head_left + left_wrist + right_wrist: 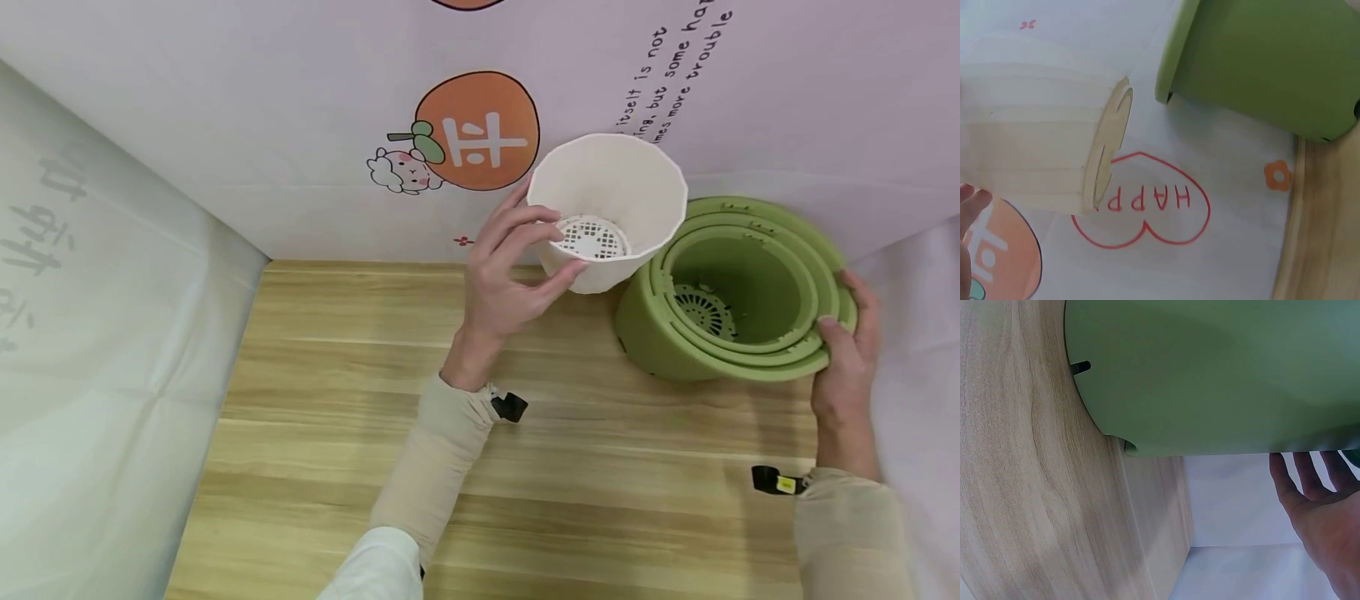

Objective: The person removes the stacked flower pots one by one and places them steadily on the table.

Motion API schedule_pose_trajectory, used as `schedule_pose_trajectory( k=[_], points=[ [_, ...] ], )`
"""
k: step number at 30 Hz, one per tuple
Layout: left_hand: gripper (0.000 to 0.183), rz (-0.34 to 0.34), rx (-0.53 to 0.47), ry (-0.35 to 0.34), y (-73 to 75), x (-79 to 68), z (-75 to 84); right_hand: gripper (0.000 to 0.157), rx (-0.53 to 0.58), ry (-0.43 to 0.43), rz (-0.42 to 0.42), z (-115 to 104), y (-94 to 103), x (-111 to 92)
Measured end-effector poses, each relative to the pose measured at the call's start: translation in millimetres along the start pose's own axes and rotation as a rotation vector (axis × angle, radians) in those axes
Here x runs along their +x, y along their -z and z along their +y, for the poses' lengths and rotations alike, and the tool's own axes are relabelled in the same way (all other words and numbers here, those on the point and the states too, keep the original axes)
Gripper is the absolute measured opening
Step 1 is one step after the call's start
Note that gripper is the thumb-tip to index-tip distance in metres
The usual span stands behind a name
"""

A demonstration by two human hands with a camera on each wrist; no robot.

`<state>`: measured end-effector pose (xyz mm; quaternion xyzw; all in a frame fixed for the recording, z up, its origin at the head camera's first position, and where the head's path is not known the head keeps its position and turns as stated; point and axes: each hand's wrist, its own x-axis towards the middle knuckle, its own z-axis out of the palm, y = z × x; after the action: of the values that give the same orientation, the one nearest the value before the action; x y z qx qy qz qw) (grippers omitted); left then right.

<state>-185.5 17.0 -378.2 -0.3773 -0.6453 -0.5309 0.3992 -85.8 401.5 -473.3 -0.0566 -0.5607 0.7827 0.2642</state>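
My left hand point(504, 271) grips the rim of a white plastic flowerpot point(637, 179), thumb outside the near edge and fingertips reaching inside. Its base has a round grid of drainage holes; in the left wrist view the white pot point(1029, 137) hangs tilted beside the green wall. To its right stands a stack of nested green flowerpots point(651, 342), the largest outermost, with slotted holes in the innermost base. My right hand point(847, 358) holds the stack's right rim, thumb over the edge. In the right wrist view, fingers point(1310, 475) lie along the outer green wall point(1210, 381).
The wood-grain tabletop point(352, 358) ends at a white printed backdrop point(315, 142) behind the pots. A pale sheet point(97, 400) borders the left side, and white cloth point(918, 350) lies close beyond my right hand. Each wrist wears a small black camera point(510, 407).
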Motion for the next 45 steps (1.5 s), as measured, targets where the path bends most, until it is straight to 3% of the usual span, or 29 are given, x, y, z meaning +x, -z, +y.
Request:
schedule_pose_trajectory(
  k=[10,28,36,45],
  points=[
    [0.033,0.047,0.039,0.021,15.2,-14.7,-5.9,0.051,-0.031,-0.003,0.016,0,-1.1,-2],
    [0.03,0.036,0.104,0.123,33.3,-37.6,-9.0,0.051,-0.041,-0.013,0.02,0,-2.2,0],
    [0.03,0.068,0.126,0.18,46.3,-48.3,-11.1,0.051,-0.029,-0.023,0.019,-2,-2.2,1],
    [0.031,0.083,0.149,0.191,54.8,-58.3,-13.9,0.05,-0.01,-0.002,0.001,0,-1.7,0]
  ],
)
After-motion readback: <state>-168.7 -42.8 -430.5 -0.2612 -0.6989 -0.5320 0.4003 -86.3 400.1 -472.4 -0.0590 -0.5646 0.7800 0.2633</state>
